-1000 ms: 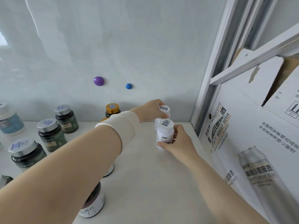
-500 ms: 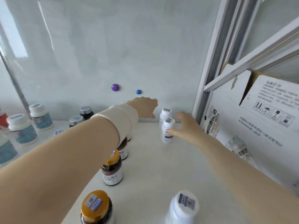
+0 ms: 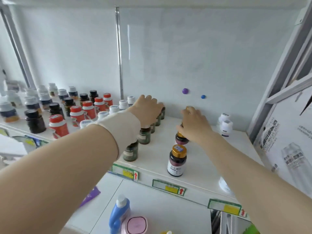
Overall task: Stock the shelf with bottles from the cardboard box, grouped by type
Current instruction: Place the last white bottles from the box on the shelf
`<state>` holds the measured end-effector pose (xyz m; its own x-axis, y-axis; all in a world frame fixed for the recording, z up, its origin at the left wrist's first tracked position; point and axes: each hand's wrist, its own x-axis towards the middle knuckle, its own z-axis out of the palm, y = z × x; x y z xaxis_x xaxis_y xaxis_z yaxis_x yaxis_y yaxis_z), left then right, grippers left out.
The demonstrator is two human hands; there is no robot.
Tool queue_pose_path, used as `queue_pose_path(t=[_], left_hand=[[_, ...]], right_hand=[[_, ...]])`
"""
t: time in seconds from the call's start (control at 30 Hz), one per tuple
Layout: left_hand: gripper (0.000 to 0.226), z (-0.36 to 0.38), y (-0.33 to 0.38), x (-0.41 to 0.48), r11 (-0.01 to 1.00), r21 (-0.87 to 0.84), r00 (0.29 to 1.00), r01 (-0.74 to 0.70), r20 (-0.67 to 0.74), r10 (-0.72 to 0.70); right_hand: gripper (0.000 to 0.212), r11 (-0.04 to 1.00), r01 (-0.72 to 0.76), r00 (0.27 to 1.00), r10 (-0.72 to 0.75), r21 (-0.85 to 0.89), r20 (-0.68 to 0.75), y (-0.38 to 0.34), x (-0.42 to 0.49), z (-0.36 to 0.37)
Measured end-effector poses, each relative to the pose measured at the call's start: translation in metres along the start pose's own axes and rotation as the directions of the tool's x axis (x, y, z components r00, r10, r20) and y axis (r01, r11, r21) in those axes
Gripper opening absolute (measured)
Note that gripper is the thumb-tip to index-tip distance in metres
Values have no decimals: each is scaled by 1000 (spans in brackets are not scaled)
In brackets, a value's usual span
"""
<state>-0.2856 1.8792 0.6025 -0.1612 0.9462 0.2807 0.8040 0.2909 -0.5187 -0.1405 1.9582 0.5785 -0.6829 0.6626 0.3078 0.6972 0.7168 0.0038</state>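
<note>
My left hand (image 3: 148, 109) lies palm down, fingers straight, over the back of a row of dark green bottles (image 3: 130, 152) with silver caps. My right hand (image 3: 194, 126) hangs with loosely curled fingers over a row of gold-capped dark bottles (image 3: 177, 160), covering the top of the second one (image 3: 181, 141). Whether it touches that bottle is hidden. Two white bottles (image 3: 225, 124) stand apart from both hands at the shelf's back right. The white cardboard box (image 3: 285, 132) leans at the right edge.
Red-capped, black-capped and white-capped bottles (image 3: 76, 112) fill the left of the shelf (image 3: 202, 168). Price tags (image 3: 168, 187) line its front edge. A white cap (image 3: 224, 184) shows under my right forearm. A blue bottle (image 3: 119, 211) and a pink lid (image 3: 135, 225) sit on the lower shelf.
Both hands let go of the two white bottles and drew back leftward, to over the green and gold-capped rows. My view pulled back, showing the whole shelf.
</note>
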Motion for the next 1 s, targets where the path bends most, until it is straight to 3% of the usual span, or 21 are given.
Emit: queue_pose_path(t=[0.23, 0.37, 0.7, 1.0], left_hand=[[41, 51, -147, -126, 975, 22, 962, 223, 157, -224], [43, 92, -245, -211, 924, 60, 899, 377, 215, -381], [44, 242, -436, -444, 809, 227, 661, 542, 480, -577], [42, 389, -567, -542, 740, 332, 485, 585, 588, -647]], right_hand=[[47, 960, 268, 963, -269, 79, 0, -197, 30, 7], [47, 909, 395, 918, -395, 133, -28, -333, 47, 16], [46, 702, 700, 695, -712, 129, 99, -664, 51, 86], [50, 501, 858, 485, -863, 111, 144, -874, 112, 184]])
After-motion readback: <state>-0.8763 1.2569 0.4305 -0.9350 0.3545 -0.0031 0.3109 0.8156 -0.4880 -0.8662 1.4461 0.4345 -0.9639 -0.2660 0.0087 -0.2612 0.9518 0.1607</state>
